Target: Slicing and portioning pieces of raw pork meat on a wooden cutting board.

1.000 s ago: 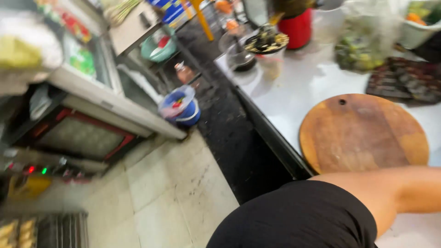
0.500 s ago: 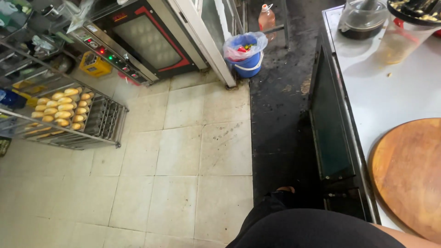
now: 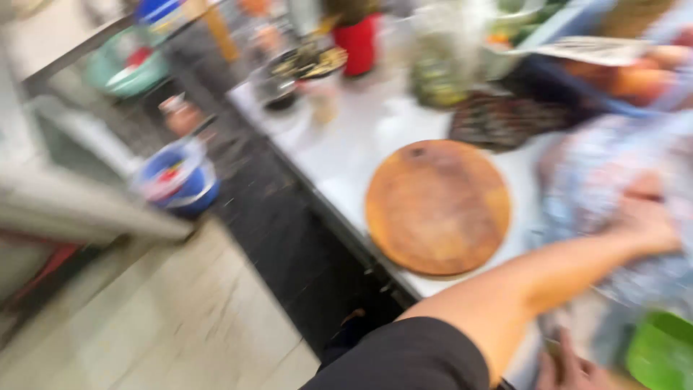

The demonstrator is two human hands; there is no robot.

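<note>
Blurry shot, but the left hand (image 3: pixel 646 220) is clamped on a crinkly plastic bag (image 3: pixel 613 180) just right of the round wooden board (image 3: pixel 437 206) on the bench (image 3: pixel 346 155) — 1 slip risk: thin plastic could tear — right hand (image 3: pixel 574 368), can't tell.

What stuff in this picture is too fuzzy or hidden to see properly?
Head view:
- left hand: blurred on a patterned bag; its grip is unclear.
- right hand: cut off by the bottom edge.
- green container: cut off at the corner.
- dark bowl: contents smeared by blur.
</note>
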